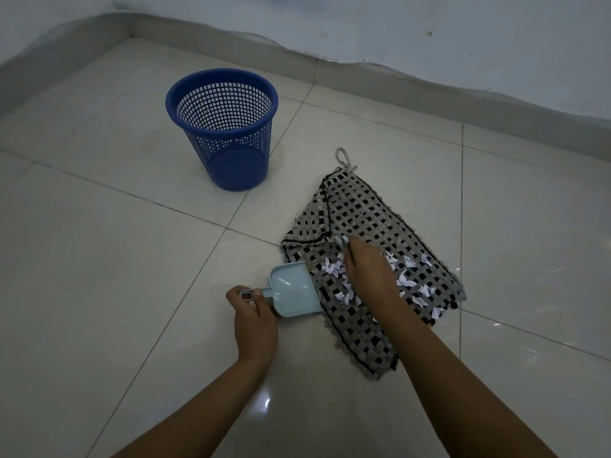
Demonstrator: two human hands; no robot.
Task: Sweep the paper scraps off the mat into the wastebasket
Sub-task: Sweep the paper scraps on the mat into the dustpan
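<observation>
Gripping the pale blue plastic dustpan (294, 292) at lower centre, my left hand (254, 322) sets it against the grey-and-black woven mat (360, 226); my right hand (367, 262) clasps a small brush handle (341, 240). White paper scraps (406, 280) remain unswept there; the blue mesh wastebasket (221, 127), upper left, looks empty.

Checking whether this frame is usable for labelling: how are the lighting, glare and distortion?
Head view: dim, bluish light; small glare spots on the floor tiles; wide-angle bending curves the baseboard; paper scraps look soft but stand out on the mat; the right hand hides some.
</observation>
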